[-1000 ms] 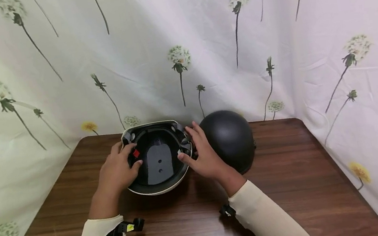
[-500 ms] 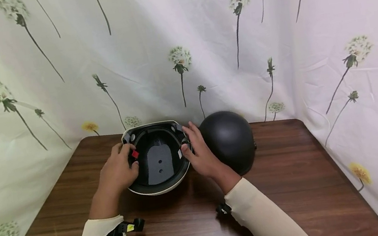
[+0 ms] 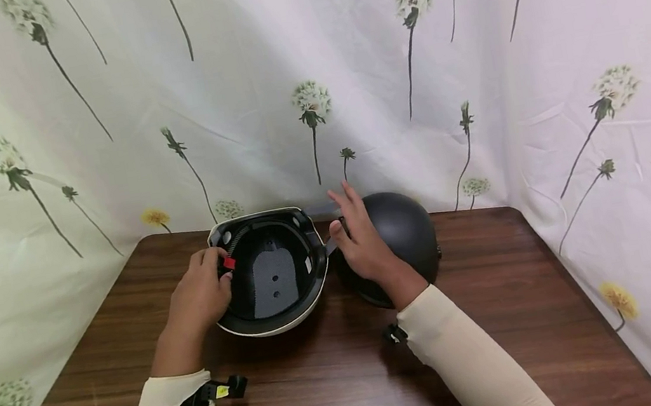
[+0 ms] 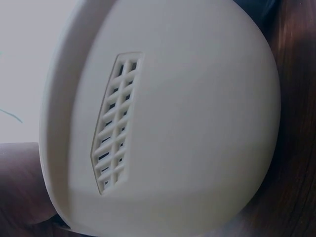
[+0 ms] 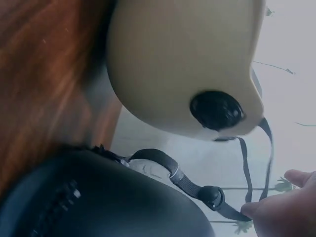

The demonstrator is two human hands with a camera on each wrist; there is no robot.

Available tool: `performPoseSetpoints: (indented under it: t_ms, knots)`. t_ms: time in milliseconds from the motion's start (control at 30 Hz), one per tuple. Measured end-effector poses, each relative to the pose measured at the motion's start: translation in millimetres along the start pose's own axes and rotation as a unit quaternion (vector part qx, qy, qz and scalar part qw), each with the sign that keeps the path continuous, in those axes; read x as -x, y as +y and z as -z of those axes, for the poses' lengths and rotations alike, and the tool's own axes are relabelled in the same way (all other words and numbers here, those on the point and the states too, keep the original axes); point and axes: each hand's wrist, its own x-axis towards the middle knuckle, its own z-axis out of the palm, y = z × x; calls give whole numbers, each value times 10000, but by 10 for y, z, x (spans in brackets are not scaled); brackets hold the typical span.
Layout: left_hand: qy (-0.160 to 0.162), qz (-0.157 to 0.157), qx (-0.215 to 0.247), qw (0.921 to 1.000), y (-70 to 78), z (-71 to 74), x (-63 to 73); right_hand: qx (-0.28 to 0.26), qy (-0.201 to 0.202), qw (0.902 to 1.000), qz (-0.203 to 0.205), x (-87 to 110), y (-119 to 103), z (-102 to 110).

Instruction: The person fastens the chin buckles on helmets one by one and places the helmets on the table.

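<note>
A cream helmet lies upside down on the table, its black liner facing up. At its left rim my left hand pinches a red buckle between thumb and forefinger; the other fingers are partly hidden. My right hand holds the dark chin strap, drawn out over the right rim. In the right wrist view the strap runs from the shell to the fingertips, with a round slider on another branch. The left wrist view shows the shell's vent.
Just right of the cream helmet, a matte black helmet sits dome up, partly behind my right hand. Both stand near the back edge of the brown wooden table. A white curtain printed with dandelions hangs behind it.
My right hand has moved from inside the right rim out to the right, drawing the strap with it. The red buckle has shifted slightly left as my left fingers closed on it.
</note>
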Motion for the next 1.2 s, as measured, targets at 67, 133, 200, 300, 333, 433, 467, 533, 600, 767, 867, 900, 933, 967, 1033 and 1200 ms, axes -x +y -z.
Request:
performPoseSetpoints:
  t_ms: [67,133,200,300,333,433,467,533,600,767,867,900,933,967,1033,1200]
  knots:
    - [-20,-8,27,10000,6,6,2,4,48,9999,109,-21,-22,47]
    - [-39,-8,30,10000,8,9,1,53,74,9997,246,-45,-37,83]
    - [-54,8,34,10000,14,12,3,152,87,9990,408,-69,-60,116]
    - [-63,21,27,10000,16,12,3,322,133,9965,759,-119,-99,161]
    - [-61,25,26,10000,20,14,5,367,155,9953,883,-137,-120,179]
    - [-42,36,16,10000,20,17,6,509,203,9914,1185,-194,-191,238]
    - [-38,43,12,10000,22,19,6,555,212,9903,1259,-211,-217,259]
    - [-44,61,17,10000,19,21,5,613,202,9887,1350,-237,-268,301]
    - [-68,102,36,9999,13,22,1,690,197,9869,1443,-258,-303,336]
    - [-140,231,81,9996,-1,28,-3,692,264,9819,1743,-290,-358,397]
    - [-127,232,69,9996,-13,34,-2,544,367,9793,1915,-295,-360,420]
    - [-119,227,69,9996,-15,36,-1,518,411,9782,1969,-295,-355,426]
    - [-109,221,67,9997,-17,37,-1,500,451,9769,2028,-296,-350,434]
    - [-102,218,68,9997,-19,38,0,511,489,9753,2093,-296,-348,441]
    - [-96,225,66,9997,-26,36,-3,674,575,9706,2239,-299,-342,456]
    - [-137,275,91,9995,-27,31,-3,1259,809,9562,2515,-313,-320,481]
